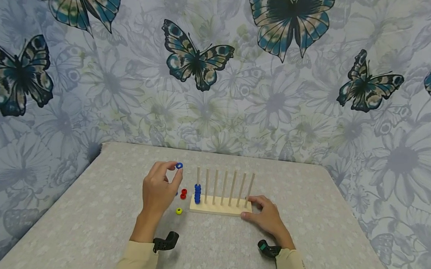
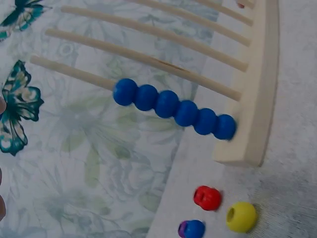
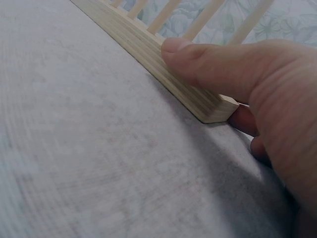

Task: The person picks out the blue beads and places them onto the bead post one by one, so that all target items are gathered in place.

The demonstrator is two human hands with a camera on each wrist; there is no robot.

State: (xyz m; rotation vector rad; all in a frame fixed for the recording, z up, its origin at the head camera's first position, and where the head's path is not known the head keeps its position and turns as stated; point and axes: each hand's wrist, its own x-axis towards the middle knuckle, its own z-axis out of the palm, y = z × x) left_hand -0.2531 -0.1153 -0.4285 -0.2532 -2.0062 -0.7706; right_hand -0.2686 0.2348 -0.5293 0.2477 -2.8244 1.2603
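Pinched between my left hand's (image 1: 159, 188) thumb and index finger is a blue bead (image 1: 179, 165), its hole facing the head camera. It is raised above the table, left of a wooden peg stand (image 1: 220, 209). Several blue beads (image 2: 167, 104) are stacked on the leftmost peg (image 2: 74, 73); the other pegs in the head view carry none. My right hand (image 1: 267, 216) grips the right end of the stand's base (image 3: 218, 110), thumb on the near side and fingers behind. Only fingertip edges of the left hand show in the left wrist view.
Left of the stand lie red beads (image 1: 184, 194), a yellow bead (image 1: 179, 211) and a blue bead (image 2: 194, 229) with a purple side, mostly hidden by the left hand in the head view. A light patterned cloth (image 1: 227, 246) covers the table, which meets a butterfly-print backdrop (image 1: 216, 122).
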